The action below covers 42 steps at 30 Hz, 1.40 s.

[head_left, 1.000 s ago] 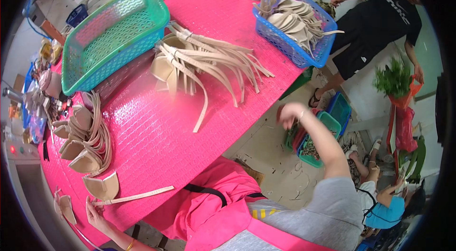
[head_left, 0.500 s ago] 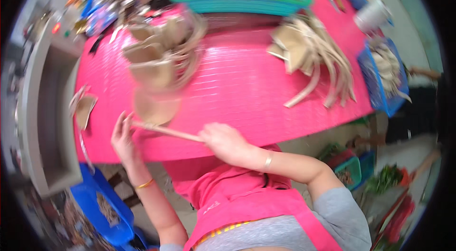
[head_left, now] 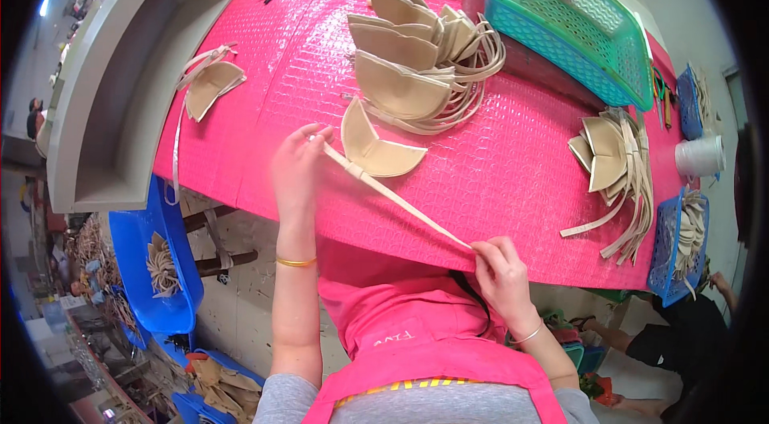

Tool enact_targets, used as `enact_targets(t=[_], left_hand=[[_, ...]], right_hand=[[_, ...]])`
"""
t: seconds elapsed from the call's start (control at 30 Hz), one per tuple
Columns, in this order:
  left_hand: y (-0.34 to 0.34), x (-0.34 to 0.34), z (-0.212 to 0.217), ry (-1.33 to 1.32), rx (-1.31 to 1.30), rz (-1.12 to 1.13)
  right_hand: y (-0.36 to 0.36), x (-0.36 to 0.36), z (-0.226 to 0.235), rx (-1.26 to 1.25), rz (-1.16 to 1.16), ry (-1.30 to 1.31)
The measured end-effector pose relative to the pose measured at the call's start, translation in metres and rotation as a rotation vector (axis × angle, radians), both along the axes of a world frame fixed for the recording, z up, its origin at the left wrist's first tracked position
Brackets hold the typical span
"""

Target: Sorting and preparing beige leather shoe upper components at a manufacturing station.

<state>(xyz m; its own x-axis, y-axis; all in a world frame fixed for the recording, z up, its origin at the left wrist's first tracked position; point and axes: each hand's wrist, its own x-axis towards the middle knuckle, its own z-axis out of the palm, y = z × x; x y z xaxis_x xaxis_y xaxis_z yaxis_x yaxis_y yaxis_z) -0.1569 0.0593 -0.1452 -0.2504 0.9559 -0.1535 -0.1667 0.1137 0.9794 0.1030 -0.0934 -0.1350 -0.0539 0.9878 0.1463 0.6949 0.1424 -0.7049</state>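
Observation:
A narrow beige strap (head_left: 400, 201) with a small loop around it runs taut and slanting between my hands, over the near edge of the pink table. My left hand (head_left: 298, 163), slightly blurred, pinches its upper end between the fingertips. At the lower end, my right hand (head_left: 503, 273) closes thumb and fingers on the strap, close to the pink apron. Just beyond my left hand lies a single folded beige panel (head_left: 376, 153) with pale edges. Farther back, a row of similar beige panels (head_left: 404, 86) overlaps, their straps looping off to the right.
A green plastic basket (head_left: 553, 19) stands at the back right. More strapped panels (head_left: 605, 151) lie on the right, and one piece (head_left: 213, 87) lies left. Beside the table are a grey open-fronted drawer (head_left: 132, 71), a blue tub (head_left: 156, 264), a blue basket (head_left: 677, 252) and a white spool (head_left: 699, 157).
My view has turned, so the table things appear shifted. My right hand has slid away from my left, toward the strap's far end. The left fingers, earlier spread, now pinch the other end.

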Motion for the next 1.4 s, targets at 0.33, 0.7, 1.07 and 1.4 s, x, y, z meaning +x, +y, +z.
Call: enact_targets(t=[0.33,0.7,1.07,1.4], left_hand=[[-0.011,0.002,0.009,-0.048,0.039,-0.065],[-0.036,-0.012,0.01,-0.39,-0.064,-0.217],[-0.046,-0.011,0.011,-0.551,-0.027,-0.253],[-0.048,-0.002,0.011,-0.62,0.02,-0.249]], right_hand=[[0.024,0.007,0.019,-0.061,0.035,0.72],[0.103,-0.122,0.006,-0.541,0.135,1.086],[0.104,-0.143,0.004,-0.426,0.124,1.188],[0.101,-0.142,0.007,-0.278,0.121,1.119]])
